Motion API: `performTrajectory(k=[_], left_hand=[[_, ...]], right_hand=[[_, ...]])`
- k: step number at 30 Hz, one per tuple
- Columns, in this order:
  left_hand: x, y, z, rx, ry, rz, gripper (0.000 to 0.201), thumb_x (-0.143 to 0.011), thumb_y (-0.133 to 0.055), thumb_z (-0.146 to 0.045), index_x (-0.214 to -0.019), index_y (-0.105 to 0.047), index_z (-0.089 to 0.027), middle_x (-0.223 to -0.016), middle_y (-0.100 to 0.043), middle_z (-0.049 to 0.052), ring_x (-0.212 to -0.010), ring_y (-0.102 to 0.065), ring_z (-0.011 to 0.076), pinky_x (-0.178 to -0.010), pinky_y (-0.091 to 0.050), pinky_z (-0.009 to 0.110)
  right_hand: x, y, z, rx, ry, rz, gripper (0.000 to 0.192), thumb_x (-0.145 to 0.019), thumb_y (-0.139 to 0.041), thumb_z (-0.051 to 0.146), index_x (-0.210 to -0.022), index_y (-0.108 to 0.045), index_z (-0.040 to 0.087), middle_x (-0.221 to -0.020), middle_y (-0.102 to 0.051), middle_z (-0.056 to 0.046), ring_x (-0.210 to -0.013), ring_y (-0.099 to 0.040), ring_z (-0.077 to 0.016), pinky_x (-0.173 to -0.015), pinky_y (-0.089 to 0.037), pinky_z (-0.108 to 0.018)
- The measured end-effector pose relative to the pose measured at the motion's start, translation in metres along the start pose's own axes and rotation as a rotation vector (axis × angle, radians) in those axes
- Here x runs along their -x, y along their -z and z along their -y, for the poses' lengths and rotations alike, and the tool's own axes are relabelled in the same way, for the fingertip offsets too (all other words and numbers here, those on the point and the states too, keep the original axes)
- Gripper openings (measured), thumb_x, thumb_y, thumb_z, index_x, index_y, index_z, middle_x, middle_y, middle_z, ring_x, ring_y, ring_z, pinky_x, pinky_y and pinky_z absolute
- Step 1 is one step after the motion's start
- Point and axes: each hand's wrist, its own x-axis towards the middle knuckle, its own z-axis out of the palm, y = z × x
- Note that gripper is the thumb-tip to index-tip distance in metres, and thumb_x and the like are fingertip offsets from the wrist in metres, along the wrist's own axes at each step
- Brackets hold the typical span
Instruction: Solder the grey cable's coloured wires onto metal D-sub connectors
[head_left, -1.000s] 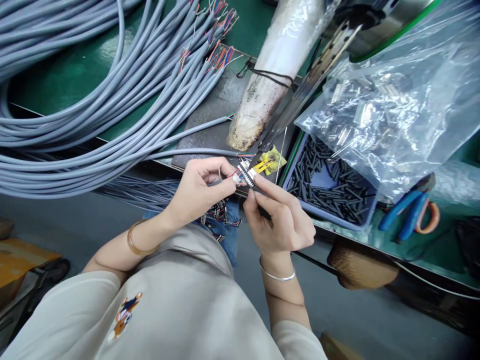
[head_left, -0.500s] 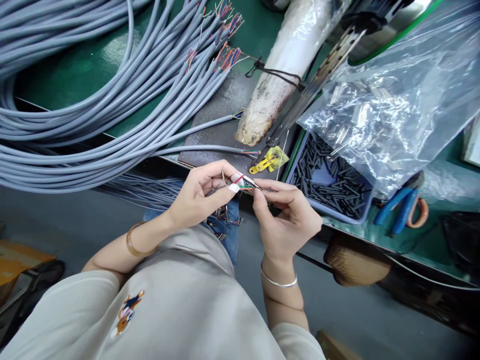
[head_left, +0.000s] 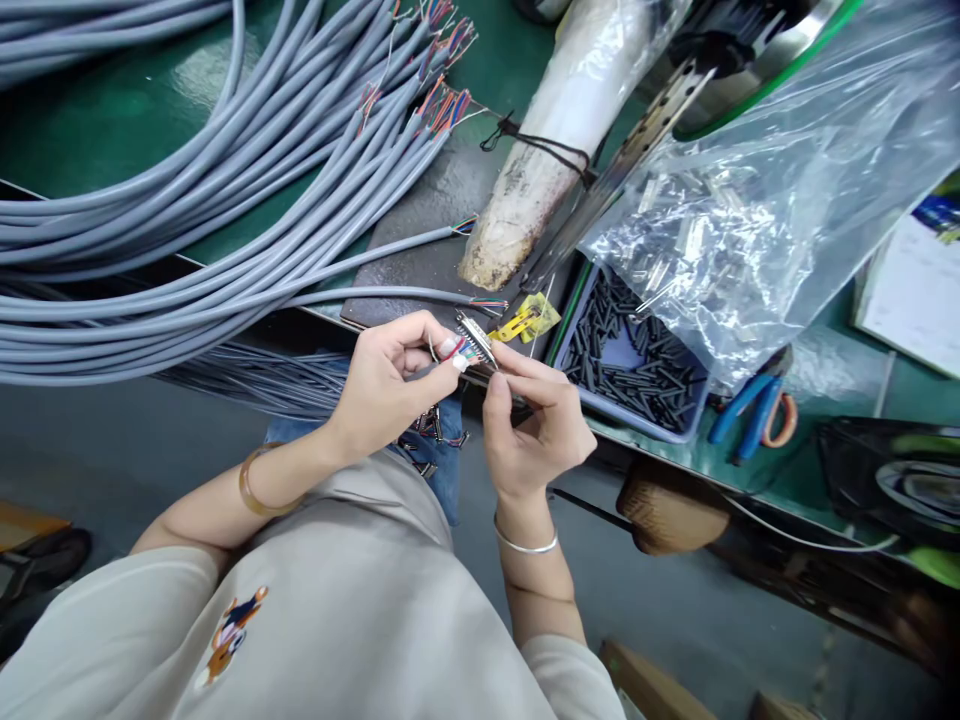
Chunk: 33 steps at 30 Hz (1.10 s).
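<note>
My left hand (head_left: 386, 385) is closed, with thumb and fingertips pinching thin coloured wires (head_left: 466, 352) that run to a metal multi-pin connector (head_left: 477, 338). White wraps cover some of its fingertips. My right hand (head_left: 536, 415) has thumb and forefinger closed at the connector's lower right end; its other fingers are curled. The connector is tilted between the hands, its row of contacts showing. Just beyond it lies a yellow clip-like piece (head_left: 517, 324). Two grey cables (head_left: 405, 293) with stripped, coloured wire ends rest on a dark plate (head_left: 439, 190).
Bundled grey cables (head_left: 300, 240) fill the left of the green bench. To the right are a blue tray (head_left: 660, 432) of short black tubes, a clear plastic bag (head_left: 780, 230) and blue-handled pliers (head_left: 750, 415). A wrapped white cylinder (head_left: 555, 140) leans behind. Several small connectors (head_left: 429, 425) lie on the lap.
The connector has turned between my hands, so its contact row now faces up more. My right hand has shifted left and slightly down. The whole view has moved a little to the right.
</note>
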Motion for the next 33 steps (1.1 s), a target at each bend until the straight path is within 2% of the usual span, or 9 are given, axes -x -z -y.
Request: performTrajectory(k=[5, 10, 17, 23, 30, 33], left_hand=[[-0.008, -0.006, -0.002, 0.024, -0.066, -0.018, 0.019, -0.073, -0.075, -0.012, -0.069, -0.056, -0.015, -0.076, -0.064, -0.001, -0.051, -0.047, 0.0019, -0.046, -0.04, 0.015], [-0.012, -0.011, -0.001, -0.047, -0.163, -0.078, 0.02, -0.074, -0.072, -0.009, -0.069, -0.054, -0.017, -0.077, -0.066, 0.001, -0.066, -0.058, 0.0076, -0.057, -0.046, 0.017], [-0.017, -0.013, 0.0, -0.094, -0.207, -0.097, 0.022, -0.076, -0.074, -0.01, -0.069, -0.054, -0.017, -0.079, -0.067, 0.001, -0.068, -0.058, 0.0083, -0.058, -0.046, 0.019], [-0.017, -0.012, -0.006, -0.131, -0.25, -0.108, 0.021, -0.077, -0.073, -0.009, -0.07, -0.056, -0.018, -0.08, -0.067, 0.001, -0.072, -0.061, 0.0091, -0.06, -0.047, 0.019], [-0.017, -0.009, -0.007, -0.129, -0.175, -0.053, 0.02, -0.075, -0.07, -0.006, -0.068, -0.054, -0.017, -0.076, -0.065, -0.001, -0.065, -0.054, 0.0066, -0.058, -0.044, 0.018], [-0.016, -0.008, -0.005, -0.117, -0.144, -0.048, 0.019, -0.076, -0.071, -0.011, -0.069, -0.054, -0.017, -0.076, -0.064, 0.0, -0.065, -0.054, 0.0071, -0.057, -0.043, 0.018]], right_hand=[[-0.007, 0.0, -0.002, 0.053, 0.038, -0.008, 0.017, -0.087, -0.07, 0.007, -0.09, -0.061, 0.021, -0.104, -0.081, -0.004, -0.093, -0.077, -0.0145, -0.082, -0.063, -0.026], [-0.015, -0.002, -0.004, 0.052, 0.044, -0.026, 0.017, -0.087, -0.07, 0.007, -0.089, -0.06, 0.021, -0.104, -0.08, -0.004, -0.09, -0.076, -0.0147, -0.078, -0.063, -0.027], [-0.021, -0.002, -0.009, 0.045, 0.061, -0.024, 0.016, -0.087, -0.071, 0.008, -0.09, -0.062, 0.021, -0.105, -0.08, -0.004, -0.09, -0.078, -0.0185, -0.078, -0.064, -0.033], [-0.027, 0.0, -0.003, 0.099, 0.077, -0.022, 0.016, -0.085, -0.074, 0.009, -0.091, -0.066, 0.022, -0.106, -0.08, -0.003, -0.09, -0.078, -0.0173, -0.077, -0.064, -0.031], [-0.022, 0.002, -0.003, 0.166, 0.151, -0.008, 0.016, -0.085, -0.075, 0.009, -0.088, -0.063, 0.02, -0.103, -0.081, -0.005, -0.086, -0.078, -0.0148, -0.075, -0.063, -0.025], [-0.02, 0.002, -0.003, 0.164, 0.134, -0.007, 0.018, -0.085, -0.075, 0.011, -0.087, -0.061, 0.021, -0.102, -0.081, -0.004, -0.083, -0.078, -0.0136, -0.074, -0.063, -0.024]])
